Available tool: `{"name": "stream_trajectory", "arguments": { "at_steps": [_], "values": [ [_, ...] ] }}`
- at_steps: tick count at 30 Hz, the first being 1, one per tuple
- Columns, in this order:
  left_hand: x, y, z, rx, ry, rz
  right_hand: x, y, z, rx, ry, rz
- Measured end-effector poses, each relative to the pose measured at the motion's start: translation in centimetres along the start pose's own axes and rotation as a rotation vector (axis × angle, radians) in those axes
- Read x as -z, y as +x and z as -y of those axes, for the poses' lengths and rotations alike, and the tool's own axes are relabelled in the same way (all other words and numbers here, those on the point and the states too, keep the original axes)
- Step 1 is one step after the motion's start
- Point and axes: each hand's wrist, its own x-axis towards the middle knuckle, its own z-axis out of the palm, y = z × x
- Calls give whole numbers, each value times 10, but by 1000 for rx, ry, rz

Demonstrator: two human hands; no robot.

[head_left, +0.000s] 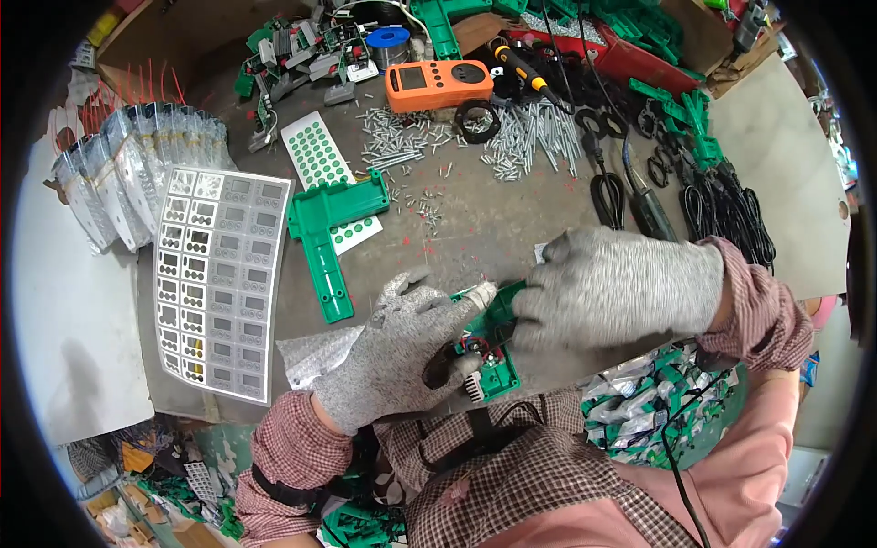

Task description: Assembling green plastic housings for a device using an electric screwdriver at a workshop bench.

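Both my hands wear grey knit gloves. My left hand (pixel 402 342) is closed around the left side of a green plastic housing (pixel 501 381) at the table's near edge. Wires and small electronic parts show inside that housing, partly covered by my fingers. At the housing's far right end is my right hand (pixel 621 288), slightly blurred, its fingers curled downward. Whatever those fingers hold is hidden. Ahead of my left hand lies an empty green T-shaped shell half (pixel 320 242), overlapping a white sheet of round green stickers (pixel 315 146).
A label sheet (pixel 224 283) and bagged parts (pixel 128 169) lie left. Farther back are an orange meter (pixel 438 85), loose screws (pixel 534 137), a solder spool (pixel 389 46) and a yellow-black screwdriver (pixel 521 68). Black cable bundles (pixel 731 210) and a black-handled tool (pixel 650 215) lie right.
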Motion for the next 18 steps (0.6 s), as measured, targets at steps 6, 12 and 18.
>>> {"name": "stream_trajectory", "arguments": {
  "at_steps": [6,12,18],
  "values": [
    [-2,1,-4,51,222,-27,-36,-25,-34,-273,376,-307],
    [-8,15,-26,185,241,17,-88,-36,-39,-642,141,-516],
    [-18,15,-37,268,206,-87,-80,-91,39,-783,486,-212]
  ]
}}
